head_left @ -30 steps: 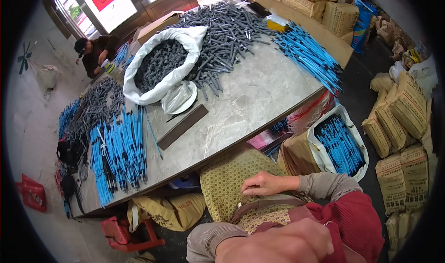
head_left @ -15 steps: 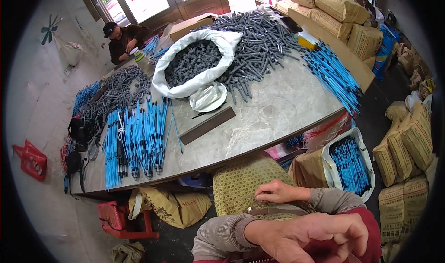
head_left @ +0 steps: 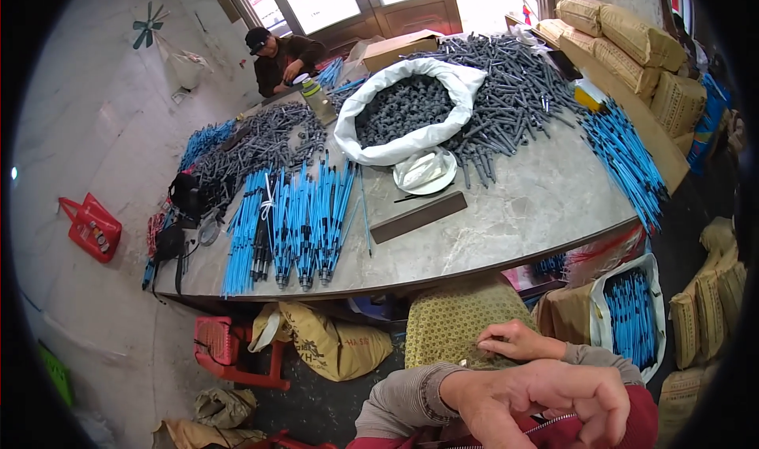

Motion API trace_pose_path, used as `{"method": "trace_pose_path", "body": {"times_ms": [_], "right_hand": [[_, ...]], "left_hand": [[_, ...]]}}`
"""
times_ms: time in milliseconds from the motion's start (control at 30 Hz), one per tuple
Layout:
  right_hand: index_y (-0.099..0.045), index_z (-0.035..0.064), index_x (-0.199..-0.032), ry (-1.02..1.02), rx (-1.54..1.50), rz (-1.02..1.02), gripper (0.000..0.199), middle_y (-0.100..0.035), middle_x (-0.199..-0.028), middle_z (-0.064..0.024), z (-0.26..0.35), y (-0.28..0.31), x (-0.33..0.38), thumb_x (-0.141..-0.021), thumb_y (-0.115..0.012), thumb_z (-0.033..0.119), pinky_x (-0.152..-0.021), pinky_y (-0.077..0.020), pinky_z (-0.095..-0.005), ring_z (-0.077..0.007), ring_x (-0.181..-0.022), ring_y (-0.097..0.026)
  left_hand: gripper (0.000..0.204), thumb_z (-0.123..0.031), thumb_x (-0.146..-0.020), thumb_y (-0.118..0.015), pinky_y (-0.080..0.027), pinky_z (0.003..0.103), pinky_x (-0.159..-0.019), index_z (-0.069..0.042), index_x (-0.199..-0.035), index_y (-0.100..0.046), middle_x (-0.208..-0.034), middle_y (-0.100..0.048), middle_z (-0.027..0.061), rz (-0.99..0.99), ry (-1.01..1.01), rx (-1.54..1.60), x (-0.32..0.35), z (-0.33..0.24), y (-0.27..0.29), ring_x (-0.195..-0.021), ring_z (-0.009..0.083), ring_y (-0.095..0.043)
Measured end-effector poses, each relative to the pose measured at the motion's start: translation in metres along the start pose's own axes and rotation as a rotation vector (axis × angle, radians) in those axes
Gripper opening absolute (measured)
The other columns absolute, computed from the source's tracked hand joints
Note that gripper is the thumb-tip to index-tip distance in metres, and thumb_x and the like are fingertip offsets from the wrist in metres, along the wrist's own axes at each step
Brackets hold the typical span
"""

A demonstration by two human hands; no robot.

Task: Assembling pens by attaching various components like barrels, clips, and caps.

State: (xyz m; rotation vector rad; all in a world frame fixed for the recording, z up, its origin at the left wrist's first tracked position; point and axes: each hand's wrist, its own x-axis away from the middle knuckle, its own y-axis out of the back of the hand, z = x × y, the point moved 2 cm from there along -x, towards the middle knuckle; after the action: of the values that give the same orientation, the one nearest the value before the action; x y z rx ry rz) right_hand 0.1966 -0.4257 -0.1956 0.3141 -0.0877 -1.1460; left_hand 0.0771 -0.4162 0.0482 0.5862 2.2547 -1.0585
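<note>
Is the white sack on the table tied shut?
No, the white sack has its mouth spread wide open, showing a heap of small dark grey pieces inside.

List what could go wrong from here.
Blue rods seem to jut past the right edge of the table and could slide off. The open white sack of grey parts, if bumped, might spill. The zipper of the red jacket appears near the left hand and might snag its cuff.

hands (head_left: 506,398): near red jacket (head_left: 642,419) | table (head_left: 538,212): blue rods (head_left: 247,235), grey parts (head_left: 510,97), white sack (head_left: 469,77)
</note>
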Motion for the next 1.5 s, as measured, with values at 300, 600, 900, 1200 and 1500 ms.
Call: {"method": "trace_pose_path", "body": {"times_ms": [300,600,900,1200,1500], "right_hand": [[-0.071,0.003,-0.101,0.032,0.017,-0.014,0.013,-0.073,-0.081,-0.0115,-0.005,0.0,-0.003,-0.095,-0.07,0.014,-0.063,-0.0543,-0.0317,-0.0191,-0.07,-0.071],[-0.071,0.0032,-0.1,0.143,0.058,-0.041,0.013,-0.072,-0.079,-0.0098,-0.015,0.001,-0.001,-0.095,-0.07,0.015,-0.062,-0.0537,-0.0305,-0.018,-0.068,-0.07],[-0.07,-0.0007,-0.099,0.016,0.025,-0.006,0.012,-0.072,-0.078,-0.0074,-0.008,0.006,-0.003,-0.096,-0.068,0.011,-0.061,-0.0533,-0.0285,-0.0136,-0.068,-0.069],[-0.072,0.0026,-0.1,0.06,-0.017,-0.049,0.012,-0.072,-0.077,-0.009,0.006,0.019,-0.013,-0.095,-0.069,0.013,-0.06,-0.0526,-0.0304,-0.0165,-0.066,-0.069],[-0.071,0.0021,-0.099,0.167,0.133,-0.145,0.013,-0.07,-0.077,-0.0093,0.013,0.036,-0.015,-0.093,-0.071,0.014,-0.06,-0.0521,-0.0315,-0.0201,-0.066,-0.068]], "left_hand": [[0.045,-0.02,-0.085,-0.084,-0.046,0.027,-0.062,0.014,-0.104,-0.063,-0.084,-0.065,0.0128,-0.03,-0.57,-0.325,0.006,-0.005,0.021,-0.074,0.0156,-0.062],[0.009,-0.006,-0.093,-0.069,-0.052,0.037,-0.072,0.001,-0.098,-0.067,-0.086,-0.067,0.0124,-0.371,-0.003,-1.004,0.044,-0.03,0.022,-0.08,0.0241,-0.066],[0.007,-0.006,-0.095,-0.065,-0.051,0.029,-0.069,-0.001,-0.099,-0.067,-0.083,-0.068,0.0065,-1.432,0.129,-2.03,0.187,-0.142,0.137,-0.076,0.0148,-0.064],[0.022,0.004,-0.08,-0.057,-0.044,0.045,-0.099,-0.002,-0.098,-0.068,-0.101,-0.068,0.014,-0.924,1.097,-2.745,0.304,-0.208,0.168,-0.112,0.0341,-0.059],[0.01,0.006,-0.078,-0.067,-0.052,0.034,-0.076,-0.001,-0.086,-0.067,-0.086,-0.068,0.0116,-1.137,0.327,-1.74,0.164,-0.119,0.025,-0.082,0.0263,-0.067]]}}
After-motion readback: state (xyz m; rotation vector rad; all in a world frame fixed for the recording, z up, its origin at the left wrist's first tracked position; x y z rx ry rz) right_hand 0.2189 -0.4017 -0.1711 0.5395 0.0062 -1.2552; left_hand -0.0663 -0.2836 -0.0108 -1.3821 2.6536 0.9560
